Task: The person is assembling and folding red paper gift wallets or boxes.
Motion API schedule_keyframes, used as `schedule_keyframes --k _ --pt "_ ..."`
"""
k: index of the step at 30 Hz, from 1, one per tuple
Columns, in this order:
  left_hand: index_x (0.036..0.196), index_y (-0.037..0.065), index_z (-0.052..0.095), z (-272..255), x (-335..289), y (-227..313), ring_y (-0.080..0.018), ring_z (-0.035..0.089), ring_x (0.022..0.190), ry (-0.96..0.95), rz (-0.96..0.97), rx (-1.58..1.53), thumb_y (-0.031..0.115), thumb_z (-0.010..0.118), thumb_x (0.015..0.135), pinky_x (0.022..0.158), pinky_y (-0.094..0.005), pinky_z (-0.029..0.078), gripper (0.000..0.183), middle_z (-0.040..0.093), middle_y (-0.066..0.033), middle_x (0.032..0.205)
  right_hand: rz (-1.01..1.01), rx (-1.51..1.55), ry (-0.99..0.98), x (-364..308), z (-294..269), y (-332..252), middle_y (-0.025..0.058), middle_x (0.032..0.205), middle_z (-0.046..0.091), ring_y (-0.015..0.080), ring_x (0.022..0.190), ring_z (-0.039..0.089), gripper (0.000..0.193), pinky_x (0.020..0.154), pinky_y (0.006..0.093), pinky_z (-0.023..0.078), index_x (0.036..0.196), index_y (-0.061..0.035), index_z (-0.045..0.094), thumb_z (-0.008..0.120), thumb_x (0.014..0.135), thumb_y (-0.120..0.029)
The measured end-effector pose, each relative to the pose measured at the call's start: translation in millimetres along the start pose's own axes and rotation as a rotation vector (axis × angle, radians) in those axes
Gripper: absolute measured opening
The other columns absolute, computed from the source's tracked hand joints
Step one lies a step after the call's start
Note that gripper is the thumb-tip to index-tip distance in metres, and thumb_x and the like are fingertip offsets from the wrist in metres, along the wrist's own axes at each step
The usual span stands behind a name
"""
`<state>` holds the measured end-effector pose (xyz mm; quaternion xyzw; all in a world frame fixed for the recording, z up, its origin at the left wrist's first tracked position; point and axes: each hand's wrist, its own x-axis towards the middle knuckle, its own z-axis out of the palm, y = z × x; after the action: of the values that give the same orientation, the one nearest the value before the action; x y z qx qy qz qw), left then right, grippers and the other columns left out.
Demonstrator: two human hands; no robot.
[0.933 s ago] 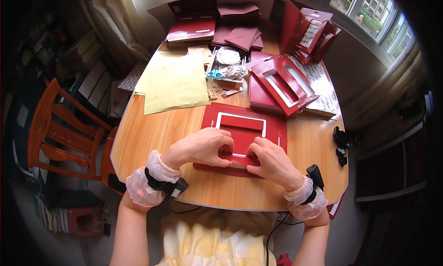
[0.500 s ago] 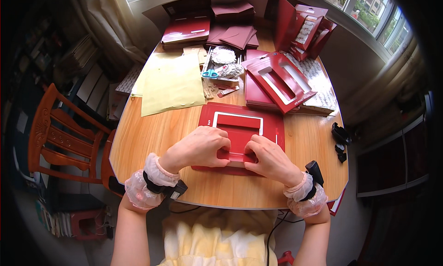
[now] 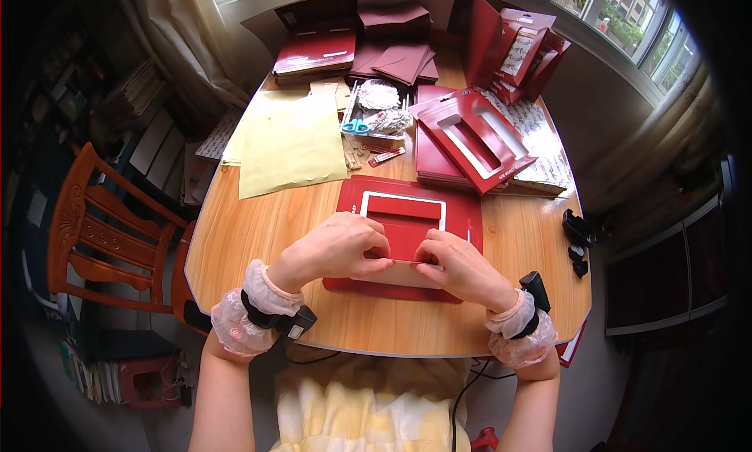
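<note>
A flat red cardboard packaging sheet (image 3: 468,209) with a white-edged window cutout lies on the wooden table in front of me. Its near part is bent up into a flap (image 3: 401,275), whose pale side faces me. My left hand (image 3: 345,247) pinches the left part of the flap's upper edge between thumb and fingers. At the right part of the same edge, my right hand (image 3: 460,270) has its fingers curled in a matching pinch. The fingertips of both hands partly cover the crease and the sheet's middle.
Yellow paper sheets (image 3: 294,142) lie at left. Beyond the sheet stands a tray with white crumpled material (image 3: 379,95) and teal scissors (image 3: 356,127). Folded red window packages (image 3: 478,139) rest at right, stacked maroon envelopes (image 3: 395,60) at the back. Small black items (image 3: 578,229) sit by the right edge.
The near flap of the red sheet has been lifted, and more of its pale side now shows. Both hands stay in nearly the same place, still pinching.
</note>
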<state>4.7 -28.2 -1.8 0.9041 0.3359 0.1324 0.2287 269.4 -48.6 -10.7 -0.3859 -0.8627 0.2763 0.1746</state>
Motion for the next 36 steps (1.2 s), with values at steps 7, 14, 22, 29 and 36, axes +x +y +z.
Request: schedule_keyframes --k 7,14,22,29,36 --pt "0.098 0.004 0.077 7.6 3.2 -9.3 -0.0339 0.070 0.082 0.048 -0.041 -0.059 0.031 0.073 0.094 0.076 -0.0449 0.054 0.028 0.072 -0.0138 0.084 -0.015 0.002 -0.001 6.3 0.6 7.2 0.0178 0.093 0.064 0.0384 0.090 0.064 0.020 0.081 0.0453 0.053 0.104 0.0009 0.063 0.069 0.096 -0.017" --pt "0.098 0.006 0.080 12.4 1.6 -20.4 -0.0291 0.067 0.076 0.134 -0.011 -0.070 0.024 0.079 0.091 0.073 -0.0408 0.054 0.020 0.067 -0.0100 0.084 0.033 0.086 0.019 11.4 -0.3 8.1 0.0222 0.099 0.070 0.0411 0.095 0.068 0.021 0.081 0.0478 0.053 0.112 -0.0001 0.060 0.067 0.096 -0.012" --pt "0.101 0.010 0.081 15.3 1.6 -23.8 -0.0297 0.067 0.085 0.186 -0.053 -0.042 0.026 0.081 0.088 0.076 -0.0411 0.054 0.021 0.066 -0.0094 0.088 0.074 0.086 0.026 13.7 2.2 6.2 0.0213 0.096 0.071 0.0391 0.090 0.072 0.024 0.079 0.0434 0.056 0.116 -0.0006 0.060 0.068 0.095 -0.007" --pt "0.108 0.010 0.071 13.7 3.9 -22.8 -0.0305 0.067 0.093 0.144 -0.105 -0.097 0.028 0.081 0.089 0.081 -0.0408 0.053 0.028 0.065 -0.0091 0.099 0.033 -0.092 0.088 8.3 7.5 3.3 0.0168 0.105 0.070 0.0367 0.100 0.067 0.027 0.087 0.0460 0.054 0.118 -0.0063 0.060 0.070 0.093 -0.010" --pt "0.109 0.011 0.065 14.4 2.7 -25.4 -0.0306 0.066 0.096 0.165 -0.084 -0.101 0.027 0.079 0.090 0.082 -0.0413 0.053 0.029 0.062 -0.0080 0.104 -0.226 -0.351 0.185 13.7 2.2 -5.7 0.0109 0.106 0.055 0.0312 0.094 0.060 0.047 0.087 0.0420 0.053 0.129 -0.0117 0.066 0.069 0.083 0.000"
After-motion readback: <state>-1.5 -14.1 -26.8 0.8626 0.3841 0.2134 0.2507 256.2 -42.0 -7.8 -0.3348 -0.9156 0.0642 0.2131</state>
